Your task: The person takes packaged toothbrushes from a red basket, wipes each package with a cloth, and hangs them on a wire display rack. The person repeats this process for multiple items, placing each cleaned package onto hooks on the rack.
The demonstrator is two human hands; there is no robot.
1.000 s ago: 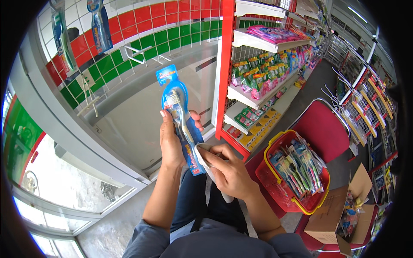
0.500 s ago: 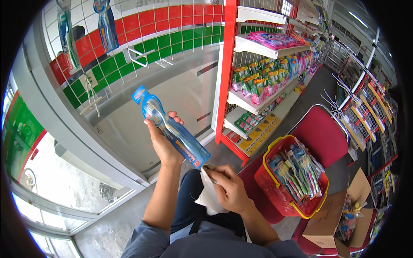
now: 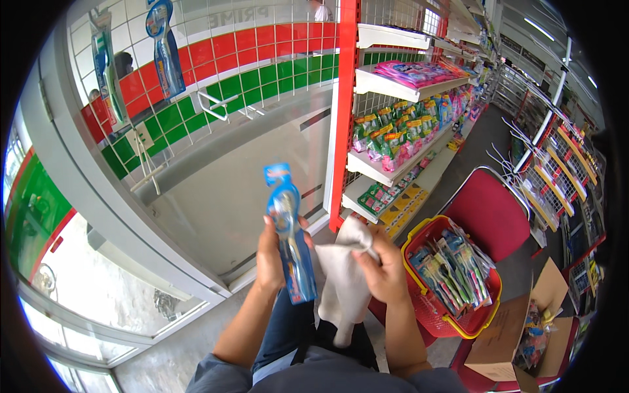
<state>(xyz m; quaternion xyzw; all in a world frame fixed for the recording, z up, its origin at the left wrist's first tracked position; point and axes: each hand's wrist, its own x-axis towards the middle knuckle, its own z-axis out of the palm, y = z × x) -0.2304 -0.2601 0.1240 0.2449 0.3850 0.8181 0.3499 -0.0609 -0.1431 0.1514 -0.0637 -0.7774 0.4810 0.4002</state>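
My left hand (image 3: 267,259) grips a blue packaged toothbrush (image 3: 298,259), held nearly upright with its hanging tab at the top. Its thumb lies on one side of the pack and its fingertips show at the other. Pinched in my right hand (image 3: 385,272) is an off-white cloth (image 3: 344,288), which hangs down in folds over my lap. The cloth is close beside the pack; whether they touch I cannot tell. More packaged toothbrushes hang on the wire grid ahead, a blue one (image 3: 167,56) and a green-and-white one (image 3: 108,72).
Bare hooks (image 3: 213,105) jut from the wire grid. To my right, a red basket (image 3: 419,295) of packaged toothbrushes stands on a red chair (image 3: 491,203). An open cardboard box (image 3: 491,340) is nearer me. Stocked shelves (image 3: 393,160) rise beyond; a glass door frame (image 3: 131,216) is at left.
The toothbrush pack has swung more upright and moved right and nearer me. My right hand has lifted the cloth up and to the right, and more of it hangs open.
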